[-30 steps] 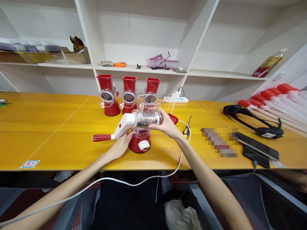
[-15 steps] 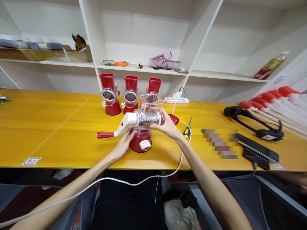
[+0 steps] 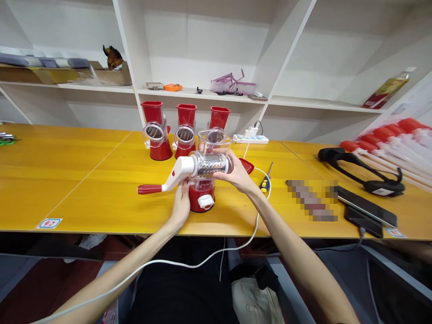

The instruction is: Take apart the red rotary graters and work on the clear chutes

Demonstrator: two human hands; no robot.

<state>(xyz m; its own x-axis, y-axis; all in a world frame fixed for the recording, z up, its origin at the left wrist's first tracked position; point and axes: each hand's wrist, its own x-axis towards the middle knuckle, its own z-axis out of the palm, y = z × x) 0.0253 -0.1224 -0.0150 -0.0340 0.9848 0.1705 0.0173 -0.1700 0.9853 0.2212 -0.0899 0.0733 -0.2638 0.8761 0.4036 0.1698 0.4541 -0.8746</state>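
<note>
1. Red-and-clear plastic grater (image 3: 201, 185) with a shiny metal drum (image 3: 209, 164) stands on the yellow wooden table (image 3: 101, 198), near its six o'clock edge.
2. The bare right hand (image 3: 238, 174) holds the drum's clear end at three o'clock.
3. The bare left hand (image 3: 181, 204) touches the red base (image 3: 196, 200) at eight o'clock; I cannot tell how tight.
4. That hand leaned more before; now it's straighter.

Mid-frame, I note: grater base (image 3: 196, 193) red, crank (image 3: 181, 169) white, crank handle (image 3: 149, 189) red, drum (image 3: 208, 164) silver, dotted. Counter (image 3: 101, 198) yellow. Top of frame: shelving (image 3: 130, 45) white.
</note>
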